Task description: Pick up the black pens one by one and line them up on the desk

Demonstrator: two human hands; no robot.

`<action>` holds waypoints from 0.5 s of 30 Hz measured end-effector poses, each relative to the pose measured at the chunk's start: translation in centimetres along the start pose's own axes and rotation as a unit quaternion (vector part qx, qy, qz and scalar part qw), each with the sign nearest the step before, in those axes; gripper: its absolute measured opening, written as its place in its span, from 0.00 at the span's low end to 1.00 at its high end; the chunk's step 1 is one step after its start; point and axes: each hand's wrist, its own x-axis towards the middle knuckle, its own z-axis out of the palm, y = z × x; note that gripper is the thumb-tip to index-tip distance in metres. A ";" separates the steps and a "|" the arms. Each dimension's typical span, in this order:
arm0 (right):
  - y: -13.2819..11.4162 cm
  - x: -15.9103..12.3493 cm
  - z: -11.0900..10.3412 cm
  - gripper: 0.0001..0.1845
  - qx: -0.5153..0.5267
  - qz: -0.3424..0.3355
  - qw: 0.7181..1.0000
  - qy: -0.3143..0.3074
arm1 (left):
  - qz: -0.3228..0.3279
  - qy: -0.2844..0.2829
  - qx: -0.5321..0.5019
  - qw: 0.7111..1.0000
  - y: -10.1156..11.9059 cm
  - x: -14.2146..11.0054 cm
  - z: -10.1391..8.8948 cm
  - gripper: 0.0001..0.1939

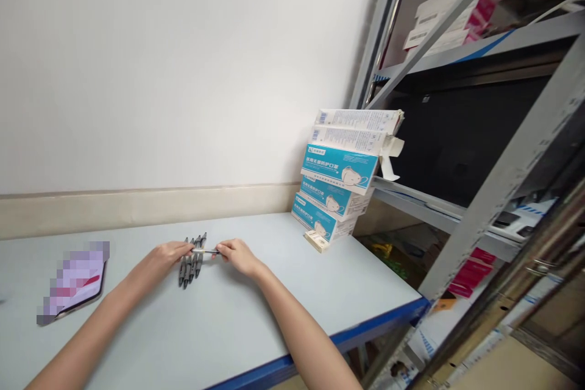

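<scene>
A slim pen (pixel 205 251) is held sideways between my two hands, just above the table. My left hand (pixel 172 251) pinches its left end, and my right hand (pixel 235 254) has its fingers closed on the dark right end. Below and behind this pen, several grey pens with black tips (pixel 188 271) lie side by side on the table, pointing toward me. My left fingertips partly cover the row. Whether the held pen is whole or in parts is too small to tell.
A phone (pixel 77 283) lies at the left on the pale table (pixel 183 341), which has a blue edge. Stacked mask boxes (pixel 336 177) stand at the back right, with a small box (pixel 316 241) before them. A metal shelf (pixel 498 164) rises at the right; a white wall stands behind.
</scene>
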 end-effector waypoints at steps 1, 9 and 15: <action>0.1 0.1 0.0 0.20 0.007 0.001 1.000 -0.008 | -0.002 0.001 0.000 1.000 -0.1 0.0 0.0 0.17; -1.1 -0.8 -0.9 0.11 -0.151 -0.157 0.971 0.099 | -0.155 -0.100 -0.145 0.972 1.1 0.9 0.1 0.24; -1.8 -0.9 -0.9 0.11 -0.158 -0.176 0.968 0.088 | -0.151 -0.167 -0.204 0.953 0.8 0.6 -0.9 0.24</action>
